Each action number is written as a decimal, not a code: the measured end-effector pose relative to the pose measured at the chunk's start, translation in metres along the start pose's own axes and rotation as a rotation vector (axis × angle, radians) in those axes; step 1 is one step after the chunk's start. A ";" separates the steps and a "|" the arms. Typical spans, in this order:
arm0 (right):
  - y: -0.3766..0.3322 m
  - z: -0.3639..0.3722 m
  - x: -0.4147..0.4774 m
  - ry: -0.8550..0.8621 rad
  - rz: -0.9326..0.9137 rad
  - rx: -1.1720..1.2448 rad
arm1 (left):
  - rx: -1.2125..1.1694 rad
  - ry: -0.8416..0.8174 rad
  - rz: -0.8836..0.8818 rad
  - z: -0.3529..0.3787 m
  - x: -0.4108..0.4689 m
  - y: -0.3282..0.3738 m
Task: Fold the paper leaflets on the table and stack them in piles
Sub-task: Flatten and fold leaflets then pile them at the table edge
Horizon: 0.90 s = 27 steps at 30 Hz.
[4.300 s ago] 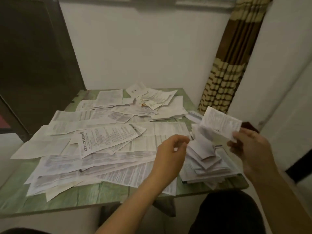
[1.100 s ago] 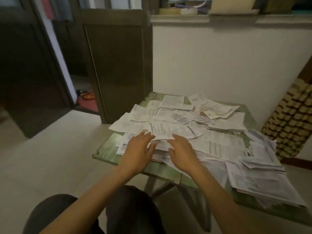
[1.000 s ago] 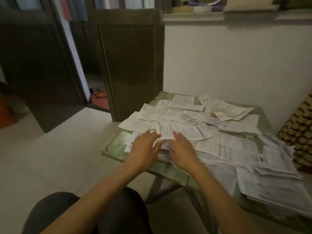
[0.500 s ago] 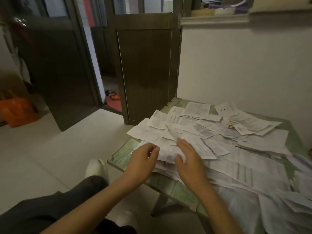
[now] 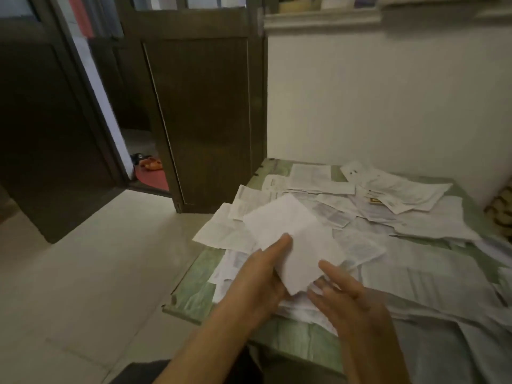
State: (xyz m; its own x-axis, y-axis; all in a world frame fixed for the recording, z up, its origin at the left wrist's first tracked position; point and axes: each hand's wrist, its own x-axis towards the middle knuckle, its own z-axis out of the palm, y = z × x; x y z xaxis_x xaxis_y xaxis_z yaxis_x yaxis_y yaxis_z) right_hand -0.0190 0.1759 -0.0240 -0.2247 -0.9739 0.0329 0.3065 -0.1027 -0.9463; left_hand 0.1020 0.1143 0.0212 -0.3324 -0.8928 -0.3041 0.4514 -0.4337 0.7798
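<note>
Held leaflet (image 5: 288,239) is motion-blurred, its print unreadable; table (image 5: 194,275) cut off right.

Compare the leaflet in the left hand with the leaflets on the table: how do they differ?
The held leaflet is lifted and tilted in the left hand; the table leaflets lie flat. The held leaflet's visible side looks blank; several table leaflets show print. Both are white paper.

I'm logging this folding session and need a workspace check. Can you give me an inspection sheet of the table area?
Surface: green table, mostly covered with paper.
Job's things: one leaflet held above the table; loose leaflets spread flat, overlapping.
Clutter: nothing seen.
Hands: left hand grips the held leaflet; right hand at its lower corner, grip unclear.
Cables: nothing seen.
Surroundings: dark door, white wall, sandals past the doorway.
</note>
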 end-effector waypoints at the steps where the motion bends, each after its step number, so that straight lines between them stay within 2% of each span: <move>1: -0.002 0.004 0.000 0.094 0.012 0.002 | 0.139 -0.010 0.040 -0.005 0.005 0.001; 4: 0.006 0.006 -0.001 0.303 -0.034 -0.180 | 0.351 -0.035 0.052 -0.024 0.011 0.000; 7: 0.002 0.013 -0.003 0.382 -0.076 -0.277 | 0.437 -0.107 -0.033 -0.039 0.009 -0.001; 10: -0.003 0.018 -0.002 0.282 -0.021 -0.293 | 0.520 -0.216 -0.054 -0.040 0.006 0.002; 12: -0.007 0.019 -0.001 0.199 0.027 -0.308 | 0.590 -0.219 -0.037 -0.040 0.006 0.002; 17: -0.005 0.013 0.006 0.234 0.108 -0.322 | 0.636 -0.178 -0.042 -0.048 0.007 -0.003; 21: -0.009 0.009 0.008 0.202 0.196 -0.215 | 0.593 -0.163 -0.057 -0.051 0.010 -0.003; 25: -0.009 0.004 0.006 0.151 0.151 -0.266 | 0.535 -0.116 -0.051 -0.049 0.008 -0.002; 27: -0.007 0.003 0.006 0.151 0.106 -0.329 | 0.421 -0.075 -0.084 -0.048 0.008 -0.002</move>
State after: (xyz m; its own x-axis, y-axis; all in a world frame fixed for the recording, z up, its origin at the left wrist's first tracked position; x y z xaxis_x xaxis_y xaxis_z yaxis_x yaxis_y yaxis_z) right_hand -0.0195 0.1698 -0.0158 -0.3489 -0.9323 -0.0952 0.0271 0.0915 -0.9954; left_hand 0.1380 0.1026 -0.0084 -0.4200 -0.8383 -0.3477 0.0482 -0.4032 0.9139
